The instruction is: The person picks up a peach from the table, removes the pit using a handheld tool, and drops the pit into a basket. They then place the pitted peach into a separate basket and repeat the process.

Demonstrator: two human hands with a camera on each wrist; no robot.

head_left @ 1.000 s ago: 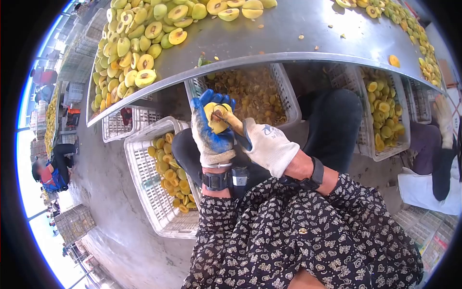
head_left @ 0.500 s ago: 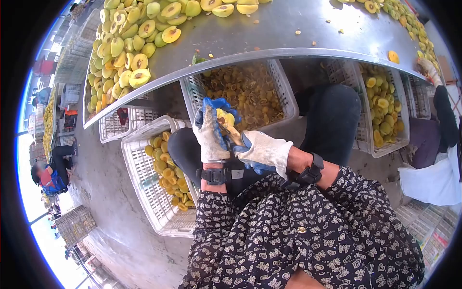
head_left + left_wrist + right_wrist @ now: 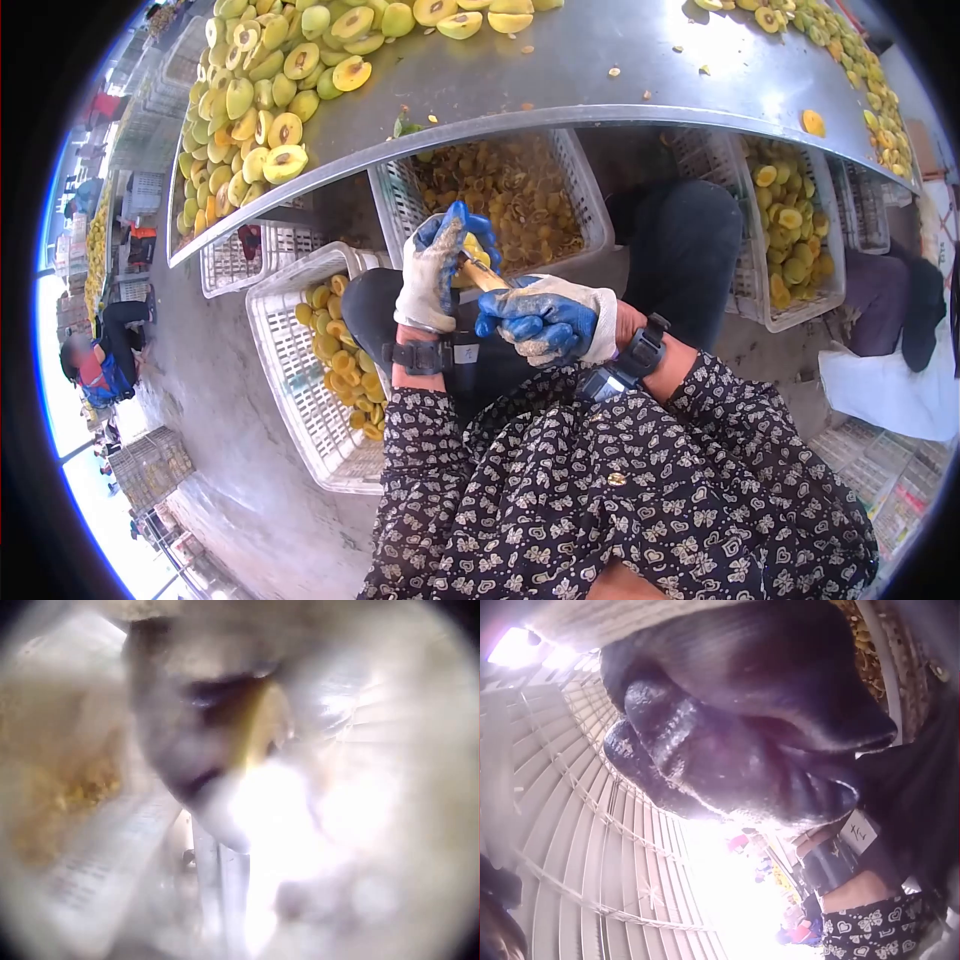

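My left hand point(image 3: 428, 272), in a white glove with blue coating, grips a yellow stone fruit half point(image 3: 474, 246) over the crate under the table. Blue fingers wrap round the fruit and hide most of it; its yellow edge point(image 3: 259, 724) shows blurred in the left wrist view. My right hand point(image 3: 555, 315), gloved alike, is curled round a tool with a light wooden shaft point(image 3: 483, 272). The shaft points up and left into the left hand, its tip hidden at the fruit. Curled coated fingers point(image 3: 735, 757) fill the right wrist view.
Halved fruit point(image 3: 240, 97) is heaped on the metal table point(image 3: 560, 75). Beneath it, a crate point(image 3: 598, 205) contains brownish scraps. Crates of fruit halves stand at left point(image 3: 290, 400) and right point(image 3: 750, 250). Another person's dark-clothed leg point(image 3: 875, 300) is at the far right.
The right hand has turned, bringing its curled fingers into view. Left fingers have folded over the fruit, which faced up open earlier. At far right, another person's gloved hand has left view.
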